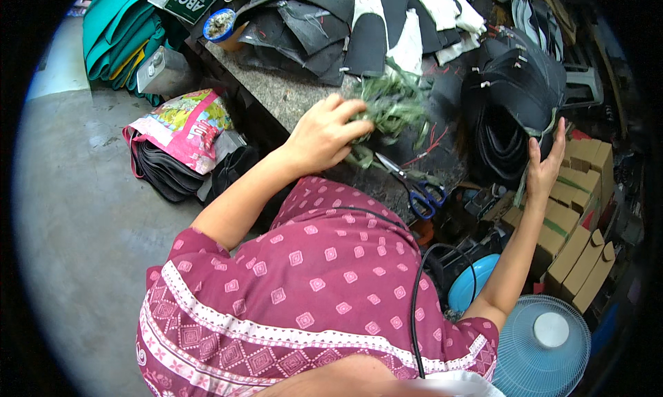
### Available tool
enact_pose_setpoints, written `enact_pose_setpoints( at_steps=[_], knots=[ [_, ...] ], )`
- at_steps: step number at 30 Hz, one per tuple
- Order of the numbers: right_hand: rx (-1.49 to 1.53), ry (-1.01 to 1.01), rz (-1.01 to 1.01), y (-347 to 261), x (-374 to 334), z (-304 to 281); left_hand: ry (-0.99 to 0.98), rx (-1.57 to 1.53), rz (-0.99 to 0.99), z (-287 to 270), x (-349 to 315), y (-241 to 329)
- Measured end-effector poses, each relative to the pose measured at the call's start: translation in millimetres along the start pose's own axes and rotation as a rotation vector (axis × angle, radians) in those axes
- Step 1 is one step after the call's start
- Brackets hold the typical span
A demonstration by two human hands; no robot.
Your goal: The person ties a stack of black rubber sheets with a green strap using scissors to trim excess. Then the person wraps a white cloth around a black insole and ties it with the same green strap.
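Observation:
My left hand [324,136] has its fingers curled at a tangled bunch of green strips [397,107], which is smeared by motion. My right hand [545,165] is stretched out with thumb and fingers apart, against the near side of a bundle of black curved pieces [511,93]. A thin green strip runs along that bundle close to my thumb. Scissors [421,193] with blue handles lie on the worktop's near edge, just right of my left hand. Red thread ends [434,145] show on the dark surface between both hands.
Stacked black and white cut pieces [297,31] cover the far worktop [276,86]. At the left stand a pink bag [183,131] and folded green sheeting [117,34]. Cardboard boxes [580,183], a blue basin [473,283] and a fan [542,348] crowd the right.

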State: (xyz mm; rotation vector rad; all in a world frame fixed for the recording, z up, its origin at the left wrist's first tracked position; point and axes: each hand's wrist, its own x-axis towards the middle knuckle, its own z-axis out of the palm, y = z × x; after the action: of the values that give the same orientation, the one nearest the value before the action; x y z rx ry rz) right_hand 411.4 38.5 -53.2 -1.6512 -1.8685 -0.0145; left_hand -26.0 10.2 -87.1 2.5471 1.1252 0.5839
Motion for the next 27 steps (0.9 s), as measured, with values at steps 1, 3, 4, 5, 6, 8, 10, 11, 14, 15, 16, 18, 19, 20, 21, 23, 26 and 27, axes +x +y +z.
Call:
enact_pose_setpoints(
  at_steps=[1, 3, 4, 5, 6, 8, 10, 11, 14, 15, 16, 18, 19, 20, 21, 23, 26, 27],
  knots=[
    [0.024, 0.034, -0.013, -3.4, 2.8, 0.3, -0.075, 0.029, -0.005, -2.7, -3.6, -1.0],
    [-0.056, 0.036, -0.047, -14.4, 9.7, 1.7, -0.273, 0.043, -0.033, -4.2, -8.7, -0.5],
    [-0.119, 0.043, -0.062, -22.0, 15.6, 2.7, -0.162, 0.025, 0.014, -3.6, -9.9, 0.1],
    [-0.173, 0.053, -0.061, -30.9, 21.8, 4.5, -0.127, 0.010, 0.022, -1.8, -8.9, -0.1],
    [-0.194, 0.111, -0.097, -41.6, 27.6, 6.3, -0.101, -0.043, 0.006, -0.4, -8.4, -0.3],
    [-0.204, 0.142, -0.194, -62.5, 45.0, 9.2, -0.014, -0.115, -0.093, 4.7, -0.8, -5.0],
    [-0.171, 0.149, -0.275, -82.7, 63.3, 17.3, 0.104, -0.171, -0.151, 12.6, 12.8, -14.3],
    [-0.173, 0.112, -0.327, -90.6, 74.3, 24.5, 0.112, -0.159, -0.194, 18.8, 22.3, -20.3],
    [-0.168, -0.082, -0.418, -100.9, 107.9, 57.7, 0.159, -0.075, -0.331, 46.0, 52.5, -35.5],
    [-0.154, -0.147, -0.465, -99.8, 121.6, 72.7, 0.105, -0.020, -0.392, 55.0, 61.2, -40.3],
    [-0.075, -0.247, -0.450, -95.9, 137.2, 86.7, 0.148, 0.042, -0.392, 62.9, 67.5, -43.7],
    [-0.088, -0.385, -0.330, -82.5, 176.6, 116.1, 0.126, 0.101, -0.442, 73.9, 79.2, -48.9],
    [-0.079, -0.443, -0.273, -74.0, 199.9, 130.6, 0.106, 0.106, -0.464, 77.1, 83.6, -50.3],
    [0.103, -0.529, -0.130, -66.0, 226.1, 144.4, 0.082, 0.112, -0.491, 78.2, 88.0, -51.7],
    [0.245, -0.622, 0.076, -58.4, 250.2, 157.8, 0.084, 0.094, -0.508, 78.2, 91.7, -52.8],
    [0.290, -0.600, 0.234, -46.6, 283.6, 183.8, 0.082, 0.055, -0.547, 76.2, 98.3, -54.3],
    [0.462, -0.549, 0.444, -34.0, 290.8, 217.1, 0.102, -0.101, -0.623, 73.9, 105.0, -57.1],
    [0.450, -0.584, 0.451, -32.7, 291.5, 227.7, 0.147, -0.159, -0.634, 74.6, 106.5, -58.5]
  ],
)
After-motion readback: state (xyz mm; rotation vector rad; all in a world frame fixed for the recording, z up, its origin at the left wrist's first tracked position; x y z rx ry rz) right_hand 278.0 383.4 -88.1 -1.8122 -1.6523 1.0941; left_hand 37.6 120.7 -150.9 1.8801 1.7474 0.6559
